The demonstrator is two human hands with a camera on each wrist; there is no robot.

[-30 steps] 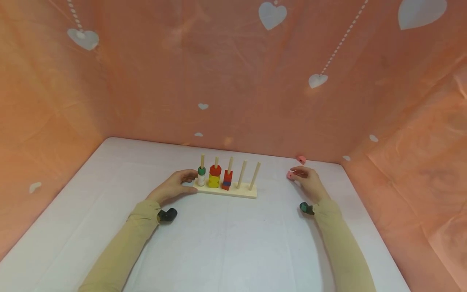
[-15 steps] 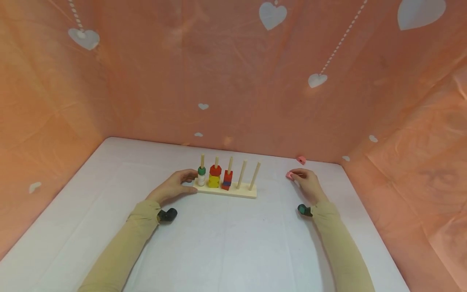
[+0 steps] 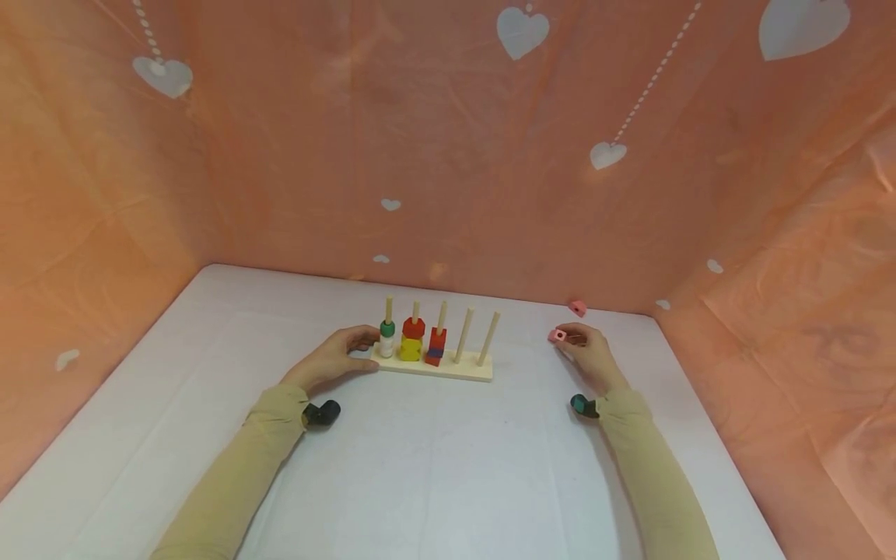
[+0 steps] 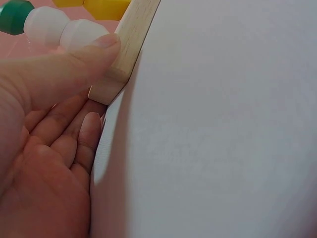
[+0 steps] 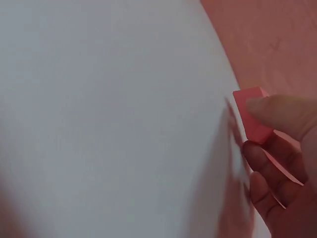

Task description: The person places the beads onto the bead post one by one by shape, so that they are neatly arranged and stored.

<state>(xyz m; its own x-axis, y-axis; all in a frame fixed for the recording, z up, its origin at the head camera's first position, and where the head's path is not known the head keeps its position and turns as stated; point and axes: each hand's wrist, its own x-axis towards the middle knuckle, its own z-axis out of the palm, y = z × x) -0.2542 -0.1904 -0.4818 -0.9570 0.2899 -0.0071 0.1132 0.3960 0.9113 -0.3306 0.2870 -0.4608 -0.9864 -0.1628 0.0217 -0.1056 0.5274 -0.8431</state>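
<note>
A wooden peg board (image 3: pixel 437 369) with a row of upright pegs stands on the table. My left hand (image 3: pixel 334 358) grips its left end; in the left wrist view the thumb (image 4: pixel 99 47) lies on top of the base (image 4: pixel 126 54), with fingers curled at its end. White and green beads (image 3: pixel 387 334) sit on the leftmost peg, yellow and red ones (image 3: pixel 412 338) beside them, then red and blue blocks (image 3: pixel 437 346). The two right pegs (image 3: pixel 476 334) are bare. My right hand (image 3: pixel 591 354) pinches a pink block (image 5: pixel 252 114) with a hole in it, right of the board.
Another pink block (image 3: pixel 578 308) lies near the table's back edge, behind my right hand. An orange cloth (image 3: pixel 448 155) with white hearts encloses the white table (image 3: pixel 448 467) at the back and sides. Dark wrist devices (image 3: pixel 322 413) stick out from both sleeves.
The pink block in my right fingers has turned, so its hole now faces the head camera. My right hand has shifted slightly left; my left hand stays on the board.
</note>
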